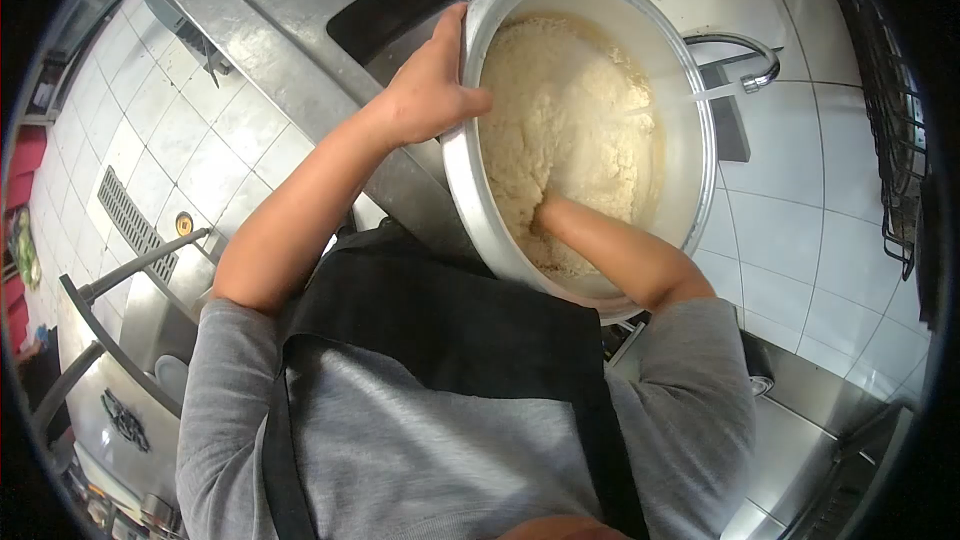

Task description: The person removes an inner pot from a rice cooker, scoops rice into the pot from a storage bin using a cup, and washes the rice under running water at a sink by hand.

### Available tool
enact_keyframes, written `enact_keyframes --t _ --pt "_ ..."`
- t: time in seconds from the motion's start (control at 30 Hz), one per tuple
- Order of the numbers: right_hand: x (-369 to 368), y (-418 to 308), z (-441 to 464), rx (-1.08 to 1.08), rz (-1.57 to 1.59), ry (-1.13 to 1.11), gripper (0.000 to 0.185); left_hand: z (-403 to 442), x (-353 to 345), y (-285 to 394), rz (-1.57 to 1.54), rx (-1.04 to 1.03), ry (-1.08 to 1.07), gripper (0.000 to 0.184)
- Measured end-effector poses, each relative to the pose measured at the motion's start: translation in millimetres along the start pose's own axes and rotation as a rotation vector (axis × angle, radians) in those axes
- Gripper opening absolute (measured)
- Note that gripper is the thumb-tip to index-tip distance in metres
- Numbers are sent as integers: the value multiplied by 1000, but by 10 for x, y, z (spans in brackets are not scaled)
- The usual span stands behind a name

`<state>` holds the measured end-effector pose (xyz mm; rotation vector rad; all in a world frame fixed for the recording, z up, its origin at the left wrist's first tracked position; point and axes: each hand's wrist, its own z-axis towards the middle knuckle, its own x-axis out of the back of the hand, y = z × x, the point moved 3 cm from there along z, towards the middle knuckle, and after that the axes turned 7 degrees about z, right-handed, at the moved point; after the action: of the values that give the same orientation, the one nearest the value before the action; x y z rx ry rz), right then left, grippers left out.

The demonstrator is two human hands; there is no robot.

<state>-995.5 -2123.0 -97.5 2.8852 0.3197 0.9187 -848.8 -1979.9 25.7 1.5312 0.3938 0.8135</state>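
A large, deep aluminium pot [462, 165] stands tilted at the sink, with a mass of pale, wet grains that look like rice [570, 110] inside. My left hand [430, 90] grips the pot's rim, thumb over the inner edge and fingers along the outside. Down in the grains is my right hand [545, 212], sunk past the wrist, so its fingers are hidden. Cloudy water lies over part of the rice. From a curved metal faucet [745, 55] at the right, a stream of water runs into the pot.
A dark sink basin [430, 5] opens in the steel counter [270, 35] behind the pot. White tiles [770, 200] cover the wall at right, near a black wire rack [895, 140]. At left are a floor drain grate [130, 210] and a steel unit with a bar handle [140, 265].
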Motion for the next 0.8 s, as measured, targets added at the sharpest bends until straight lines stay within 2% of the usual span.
enact_keyframes --t 0.1,0.17,0.23,0.37,0.47,0.53,0.63,0.7,0.8 --pt "176 436 382 -116 169 365 52 -23 8 41 12 24 -9 88" --pt "149 997 497 -110 221 787 51 -24 15 25 -9 32 -13 89" --pt "130 1594 441 -116 242 999 50 -9 11 -2 -13 0 -10 89" --pt "336 2168 -305 -601 345 -209 60 -17 13 8 11 -7 7 89" --pt "-553 2556 -405 -399 933 -152 69 -35 12 31 -17 34 -6 89" --pt "-930 2260 -668 -305 1569 -243 67 -23 -6 -1 -31 26 -13 88" --pt "-1019 1544 -853 -316 2034 -305 64 -20 -15 -9 -22 23 -3 88" --pt "-984 1138 -798 -321 2274 -203 63 -16 -4 4 -11 22 0 88" --pt "-739 714 -587 -257 2591 95 60 -9 5 21 -11 18 -4 89"
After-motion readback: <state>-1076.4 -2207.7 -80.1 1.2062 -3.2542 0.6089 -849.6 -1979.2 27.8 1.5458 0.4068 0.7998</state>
